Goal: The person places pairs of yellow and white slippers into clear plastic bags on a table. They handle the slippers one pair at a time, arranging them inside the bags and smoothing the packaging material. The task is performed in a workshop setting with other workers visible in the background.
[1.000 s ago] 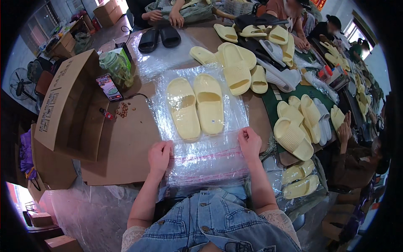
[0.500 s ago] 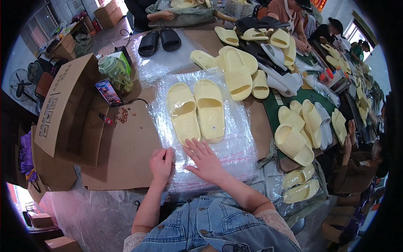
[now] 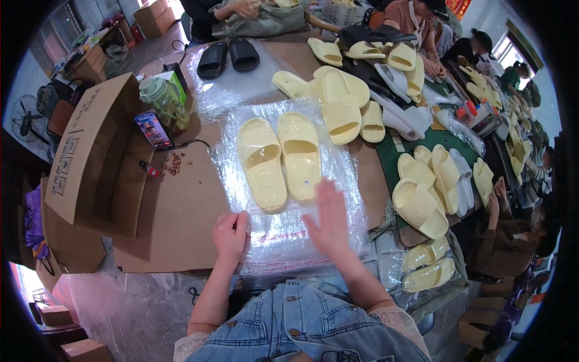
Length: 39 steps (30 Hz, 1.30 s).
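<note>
Right now two pale yellow slippers lie side by side on a clear plastic bag spread over the cardboard-covered table. Left hand pinches the bag's near left edge, fingers curled together on the film. Right hand rests flat on the bag just below the slippers, fingers spread apart. Likely the foam slippers are light and springy, easy to take by the strap or sole; the film looks thin, slippery and crinkly, best held at its open edge. One bag, two slippers.
</note>
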Available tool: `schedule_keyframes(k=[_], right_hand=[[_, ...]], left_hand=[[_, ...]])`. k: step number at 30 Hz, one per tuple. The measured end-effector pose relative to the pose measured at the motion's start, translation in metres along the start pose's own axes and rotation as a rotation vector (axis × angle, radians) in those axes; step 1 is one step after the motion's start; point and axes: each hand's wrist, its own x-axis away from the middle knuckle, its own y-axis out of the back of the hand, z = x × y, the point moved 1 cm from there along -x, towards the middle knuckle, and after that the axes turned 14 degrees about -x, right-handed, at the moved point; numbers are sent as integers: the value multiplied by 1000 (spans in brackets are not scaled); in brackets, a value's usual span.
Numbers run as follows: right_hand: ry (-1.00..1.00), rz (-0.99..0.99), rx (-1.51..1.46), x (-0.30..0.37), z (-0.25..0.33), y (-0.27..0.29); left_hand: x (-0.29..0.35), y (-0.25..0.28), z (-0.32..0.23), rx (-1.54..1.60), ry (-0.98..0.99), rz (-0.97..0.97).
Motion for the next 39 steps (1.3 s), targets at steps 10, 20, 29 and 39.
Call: schedule_keyframes(k=[10, 20, 29, 39], right_hand=[[86, 219, -21, -13, 7, -60], [-111, -14, 108, -10, -50, -25], [-81, -12, 80, -11, -50, -26], [-103, 17, 70, -10, -48, -23]], left_hand=[[-1, 3, 0, 39, 16, 13], [-2, 27, -42, -256, -242, -242], [10, -16, -86, -213, -682, 294], [19, -11, -41, -323, -322, 314]])
